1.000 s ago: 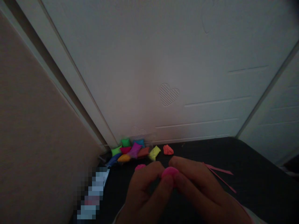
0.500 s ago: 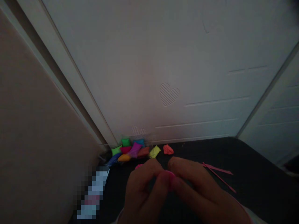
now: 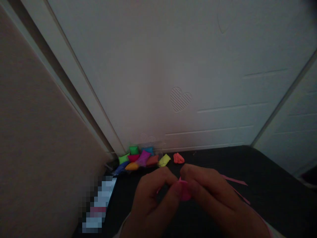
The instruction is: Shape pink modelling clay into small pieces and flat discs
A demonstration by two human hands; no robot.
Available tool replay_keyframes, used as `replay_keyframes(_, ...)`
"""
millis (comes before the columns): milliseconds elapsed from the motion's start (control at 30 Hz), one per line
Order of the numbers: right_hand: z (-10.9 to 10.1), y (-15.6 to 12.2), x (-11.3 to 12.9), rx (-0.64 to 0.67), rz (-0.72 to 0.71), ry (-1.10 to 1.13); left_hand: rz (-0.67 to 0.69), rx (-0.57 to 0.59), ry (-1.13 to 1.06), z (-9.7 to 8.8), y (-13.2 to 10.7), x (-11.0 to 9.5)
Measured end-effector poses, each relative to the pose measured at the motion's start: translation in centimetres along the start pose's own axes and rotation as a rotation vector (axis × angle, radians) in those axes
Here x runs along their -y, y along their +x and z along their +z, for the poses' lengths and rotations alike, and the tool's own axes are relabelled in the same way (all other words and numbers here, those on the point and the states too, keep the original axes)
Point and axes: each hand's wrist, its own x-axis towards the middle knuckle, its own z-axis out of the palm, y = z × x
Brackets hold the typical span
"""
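Observation:
A small piece of pink clay [image 3: 184, 192] is pinched between the fingertips of both my hands, low in the middle of the view. My left hand [image 3: 152, 201] closes on it from the left with thumb and fingers curled. My right hand [image 3: 213, 195] presses it from the right, fingers bent over it. Most of the clay is hidden by the fingers. Both hands hover over a dark table top [image 3: 260, 185].
Several small bright clay packets [image 3: 138, 159] lie heaped at the table's back left corner, with a yellow one [image 3: 164, 160] and an orange-red lump [image 3: 178, 158] beside them. Thin pink strips [image 3: 235, 185] lie right of my hands. A white panelled door [image 3: 188, 82] stands behind.
The pink clay was a rounded lump atop my fingers a second ago; now it is squeezed thinner and mostly hidden between them. The small pink bit behind my left hand is now covered.

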Motion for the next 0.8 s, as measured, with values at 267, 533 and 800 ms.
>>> replay_keyframes(267, 0.22, -0.12, -0.82, -0.164, -0.021, -0.030, -0.129, 0.224, 0.157, -0.42, 0.10, -0.15)
replay_keyframes(533, 0.18, 0.28, -0.29, -0.055, 0.001, -0.045, -0.123, 0.187, 0.088, -0.15, -0.03, -0.19)
replay_keyframes(800, -0.04, 0.37, 0.08, 0.004, -0.048, -0.031, -0.085, 0.186, 0.041, -0.34, 0.02, 0.07)
